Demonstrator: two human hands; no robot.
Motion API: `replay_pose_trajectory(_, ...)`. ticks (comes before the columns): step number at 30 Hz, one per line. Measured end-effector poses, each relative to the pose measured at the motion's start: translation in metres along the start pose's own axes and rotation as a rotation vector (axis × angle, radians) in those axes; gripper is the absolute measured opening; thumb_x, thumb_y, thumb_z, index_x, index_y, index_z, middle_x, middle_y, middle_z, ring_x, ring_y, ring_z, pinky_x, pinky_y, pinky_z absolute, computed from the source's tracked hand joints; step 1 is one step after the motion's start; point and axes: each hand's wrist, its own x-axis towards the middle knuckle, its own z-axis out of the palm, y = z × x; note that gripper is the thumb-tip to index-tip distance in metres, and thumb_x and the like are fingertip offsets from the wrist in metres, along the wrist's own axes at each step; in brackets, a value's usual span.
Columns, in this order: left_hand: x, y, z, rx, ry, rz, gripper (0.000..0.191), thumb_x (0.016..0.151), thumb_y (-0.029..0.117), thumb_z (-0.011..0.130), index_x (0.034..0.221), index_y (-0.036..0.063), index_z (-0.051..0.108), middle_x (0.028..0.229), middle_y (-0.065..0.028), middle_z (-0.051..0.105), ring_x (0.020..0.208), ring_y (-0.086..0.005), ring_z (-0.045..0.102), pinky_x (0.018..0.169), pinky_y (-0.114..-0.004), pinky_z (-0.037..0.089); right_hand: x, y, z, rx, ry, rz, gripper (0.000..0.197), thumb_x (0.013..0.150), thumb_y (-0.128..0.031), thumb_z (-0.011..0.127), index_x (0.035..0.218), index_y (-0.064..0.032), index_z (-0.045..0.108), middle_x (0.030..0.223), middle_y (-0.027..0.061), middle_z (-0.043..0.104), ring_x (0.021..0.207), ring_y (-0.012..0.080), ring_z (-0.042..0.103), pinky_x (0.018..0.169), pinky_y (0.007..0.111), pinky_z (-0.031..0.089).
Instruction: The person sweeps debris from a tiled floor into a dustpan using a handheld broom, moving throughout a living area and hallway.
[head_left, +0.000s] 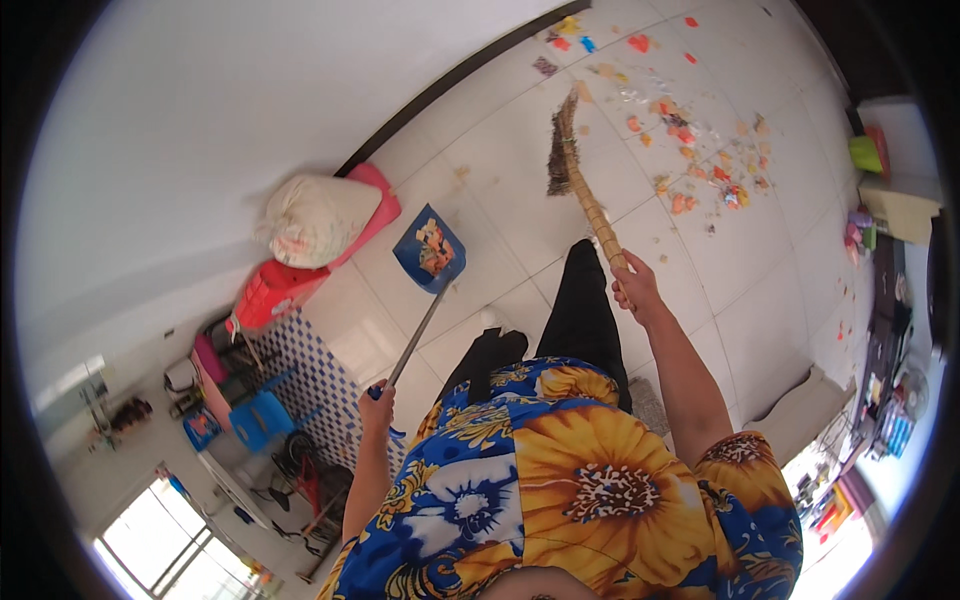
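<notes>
My right hand (636, 286) grips the end of a straw broom's (590, 201) bound handle. The broom's dark bristle head (561, 146) is out ahead of my feet, to the left of a wide scatter of litter (682, 135). In my left hand (376, 405) is the long grey handle (417, 334) of a blue dustpan (409, 244). Orange and pale scraps (435, 247) lie inside the pan, which is over the tiles left of my feet. Whether the pan or the bristles touch the floor, I cannot tell.
A tied pale sack (322, 217) and red plastic containers (277, 292) stand along the left wall. A dark skirting (465, 71) edges the floor there. Blue chairs (261, 420) and a bicycle (304, 480) are at lower left, and a grey mat (646, 401) lies by my right foot.
</notes>
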Motion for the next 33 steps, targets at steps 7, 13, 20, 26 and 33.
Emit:
replay_pose_trajectory(7,-0.036,-0.109,-0.102,0.063,0.148,0.082,0.032,0.076,0.014,0.061,0.105,0.0014,0.059,0.062,-0.0004,0.052,0.053,-0.0071,0.046,0.048,-0.024,0.036,-0.035,0.107,0.128,-0.177,-0.288,0.213,0.057,0.076,-0.011,0.058,0.128,-0.0159,0.036,0.060,0.0050,0.047,0.039,0.0106,0.043,0.030,0.021,0.030)
replay_pose_trajectory(13,-0.068,-0.144,-0.145,0.128,0.273,0.086,0.029,0.078,0.011,0.059,0.105,0.0014,0.059,0.062,-0.0002,0.051,0.052,-0.0073,0.044,0.047,-0.026,0.036,-0.040,0.199,0.230,-0.503,-0.514,0.345,0.045,0.074,-0.008,0.056,0.118,-0.0094,0.045,0.057,0.0071,0.049,0.037,0.0127,0.043,0.030,0.024,0.030)
replay_pose_trajectory(20,-0.060,-0.183,-0.148,0.160,0.285,-0.022,0.029,0.077,0.012,0.059,0.103,-0.0004,0.058,0.063,-0.0019,0.051,0.054,-0.0097,0.045,0.048,-0.028,0.037,-0.007,0.212,0.229,-0.649,-0.441,0.296,0.018,0.074,-0.008,0.053,0.092,-0.0051,0.057,0.052,0.0067,0.046,0.037,0.0131,0.043,0.030,0.025,0.031)
replay_pose_trajectory(26,-0.049,-0.224,-0.139,0.212,0.298,-0.071,0.030,0.074,0.016,0.062,0.099,-0.0003,0.060,0.066,-0.0043,0.055,0.057,-0.0127,0.050,0.052,-0.029,0.039,-0.054,0.142,0.171,-0.404,-0.207,0.243,0.040,0.076,-0.008,0.054,0.116,-0.0109,0.048,0.056,0.0039,0.045,0.038,0.0108,0.041,0.031,0.023,0.030)
replay_pose_trajectory(33,-0.058,-0.242,-0.117,0.034,0.290,-0.107,0.028,0.072,0.018,0.062,0.094,-0.0002,0.062,0.065,-0.0039,0.056,0.059,-0.0121,0.050,0.054,-0.028,0.040,-0.061,0.114,0.170,-0.408,-0.292,0.215,0.058,0.078,-0.009,0.054,0.132,-0.0143,0.033,0.058,0.0039,0.045,0.039,0.0102,0.040,0.031,0.023,0.029)
